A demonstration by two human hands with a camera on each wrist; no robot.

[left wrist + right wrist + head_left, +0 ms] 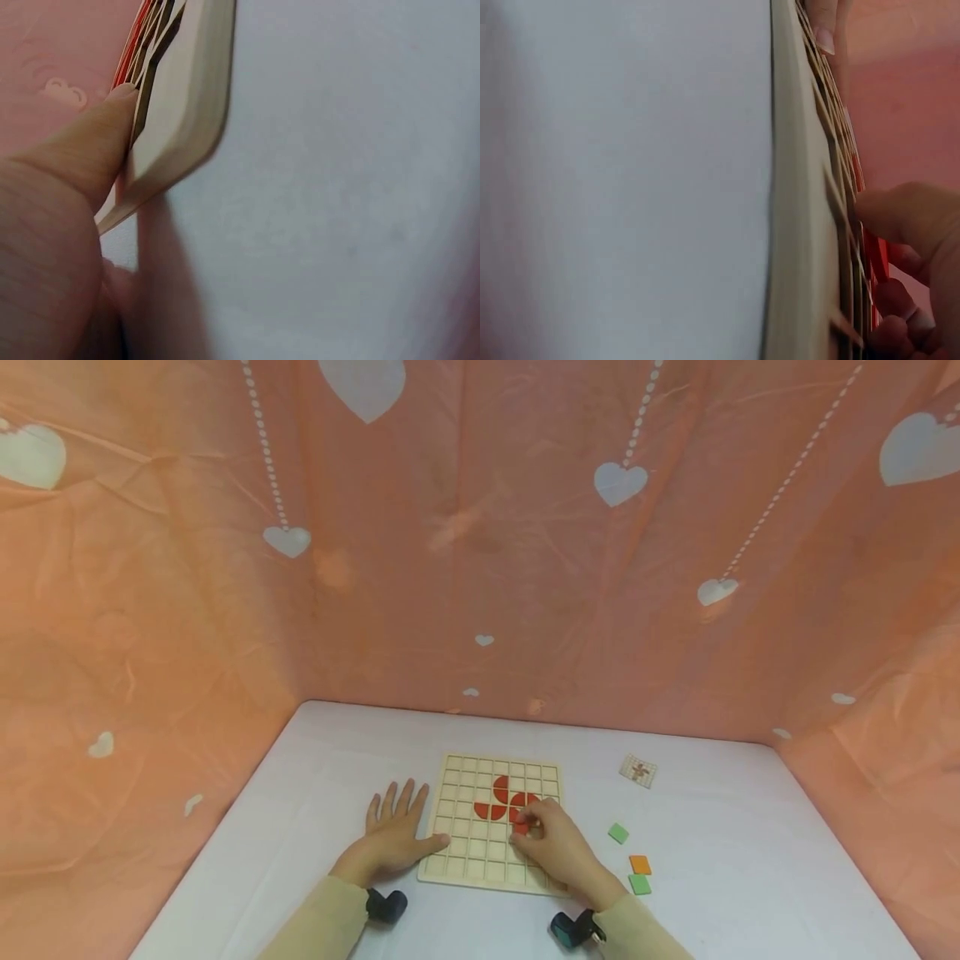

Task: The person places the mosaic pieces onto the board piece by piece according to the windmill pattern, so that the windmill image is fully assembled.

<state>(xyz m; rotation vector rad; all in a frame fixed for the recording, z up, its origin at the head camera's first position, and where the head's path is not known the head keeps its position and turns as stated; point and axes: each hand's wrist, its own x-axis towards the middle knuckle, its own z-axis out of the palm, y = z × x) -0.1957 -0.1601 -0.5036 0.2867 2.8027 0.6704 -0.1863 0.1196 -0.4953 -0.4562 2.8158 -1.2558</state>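
A pale wooden grid board (480, 850) lies on the white table, with several red curved tiles (491, 812) set in its squares like pinwheel blades. Over the board's right half, my right hand (557, 845) pinches a red tile (876, 255) between thumb and curled fingers, down at the grid. Its exact seating in a square is hidden by the fingers. To the left, my left hand (393, 841) lies with fingers spread on the table, its thumb (105, 135) resting on the board's left edge.
Right of the board lie a green tile (618, 833), an orange tile (640, 865) and another green tile (640, 884). Farther back is a small card (639, 771) with a pinwheel pattern. A pink curtain (525, 568) with hearts encloses the table's back and sides.
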